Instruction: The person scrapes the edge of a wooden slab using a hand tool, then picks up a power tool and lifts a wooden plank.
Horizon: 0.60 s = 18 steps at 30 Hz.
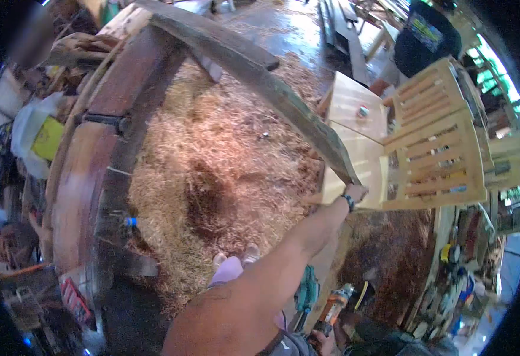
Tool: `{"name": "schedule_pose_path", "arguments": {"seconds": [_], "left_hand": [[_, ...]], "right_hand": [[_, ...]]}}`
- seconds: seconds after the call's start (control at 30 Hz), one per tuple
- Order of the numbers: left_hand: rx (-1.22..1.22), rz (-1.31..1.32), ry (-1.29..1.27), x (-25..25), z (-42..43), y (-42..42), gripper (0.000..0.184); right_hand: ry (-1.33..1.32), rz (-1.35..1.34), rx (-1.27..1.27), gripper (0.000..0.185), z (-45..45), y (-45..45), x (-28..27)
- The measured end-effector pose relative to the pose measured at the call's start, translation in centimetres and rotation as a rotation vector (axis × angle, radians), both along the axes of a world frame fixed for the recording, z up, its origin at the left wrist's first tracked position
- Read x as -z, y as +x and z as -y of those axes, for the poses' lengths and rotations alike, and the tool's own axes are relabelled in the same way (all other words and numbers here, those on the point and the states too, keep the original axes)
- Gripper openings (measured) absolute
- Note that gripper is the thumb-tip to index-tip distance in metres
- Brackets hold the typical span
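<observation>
My left hand (358, 193), with a dark band on its wrist, reaches out to the right and grips the near end of a long, curved wooden plank (272, 95). The plank's far end lies over the reddish wooden bench at the upper left. Low in the view, my right hand (324, 342) is partly hidden, its fingers closed around the rear of an orange angle grinder (334, 305). The grinder's metal head points up and away. Just left of it is a teal power tool (307, 289).
A reddish wooden bench (85, 190) with a clamp (107, 120) runs along the left. Wood shavings (230, 154) cover the floor around my feet. Pale slatted wooden panels (438, 160) and a tabletop (355, 113) stand right. A person in a dark shirt (426, 41) is behind them.
</observation>
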State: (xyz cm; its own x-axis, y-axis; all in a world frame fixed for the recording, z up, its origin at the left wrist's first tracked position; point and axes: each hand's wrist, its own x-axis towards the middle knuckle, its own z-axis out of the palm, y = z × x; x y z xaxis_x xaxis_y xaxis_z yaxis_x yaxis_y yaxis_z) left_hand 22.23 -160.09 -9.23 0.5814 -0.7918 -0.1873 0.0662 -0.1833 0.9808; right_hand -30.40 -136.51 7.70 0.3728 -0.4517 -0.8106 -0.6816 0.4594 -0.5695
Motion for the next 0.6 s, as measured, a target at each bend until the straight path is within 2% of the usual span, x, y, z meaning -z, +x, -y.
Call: {"name": "schedule_pose_path", "arguments": {"seconds": [0.03,0.07,0.1,0.13,0.17,0.2,0.27,0.33,0.37,0.43,0.47,0.53,0.6], "left_hand": [[-0.015,-0.173,-0.042,-1.0,-0.3,0.4,0.033],[-0.005,-0.117,-0.037,-0.8,0.0,0.7,0.03],[-0.17,-0.671,0.012,-9.4,-4.4,1.2,0.024],[-0.2,-0.815,-0.147,-7.6,-3.1,1.3,0.019],[-0.143,-0.729,-0.237,-5.7,-2.0,1.6,0.015],[-0.244,-1.021,-0.233,-8.4,-3.2,2.3,0.01],[-0.252,-0.959,-0.247,-9.1,-2.8,2.7,0.008],[-0.273,-1.015,-0.417,-8.1,-1.8,3.1,0.002],[-0.261,-1.051,-0.495,-6.2,-0.3,3.4,0.007],[-0.271,-1.086,-0.546,-6.4,-0.5,3.5,0.013],[-0.241,-1.11,-0.488,-8.4,-2.3,3.9,0.013],[-0.186,-1.079,-0.416,-8.3,-3.6,3.8,0.017],[-0.243,-0.896,-0.225,-7.9,-5.1,2.7,0.03]], "right_hand": [[-0.067,0.076,0.031,0.035,0.0,-3.2,3.0],[-0.141,0.208,0.023,0.032,-0.4,-6.5,5.5],[-0.028,-0.095,0.114,0.029,-2.9,4.6,-5.7],[-0.033,-0.107,0.14,0.029,-3.2,3.8,-5.2],[0.018,-0.085,0.225,0.024,-3.2,3.0,-4.1],[0.064,-0.061,0.31,0.018,-3.6,2.2,-3.6],[0.028,0.003,0.301,0.017,-5.4,5.8,-6.7],[0.065,-0.057,0.351,0.029,-6.5,6.6,-8.1],[0.069,-0.052,0.376,0.028,-7.1,5.6,-7.2],[0.046,-0.036,0.37,0.029,-8.4,6.2,-8.3],[0.035,-0.011,0.341,0.03,-9.0,6.3,-8.6],[-0.021,-0.066,0.307,0.031,-10.1,4.5,-7.5],[-0.006,-0.056,0.314,0.03,-11.2,7.2,-9.2]]}}
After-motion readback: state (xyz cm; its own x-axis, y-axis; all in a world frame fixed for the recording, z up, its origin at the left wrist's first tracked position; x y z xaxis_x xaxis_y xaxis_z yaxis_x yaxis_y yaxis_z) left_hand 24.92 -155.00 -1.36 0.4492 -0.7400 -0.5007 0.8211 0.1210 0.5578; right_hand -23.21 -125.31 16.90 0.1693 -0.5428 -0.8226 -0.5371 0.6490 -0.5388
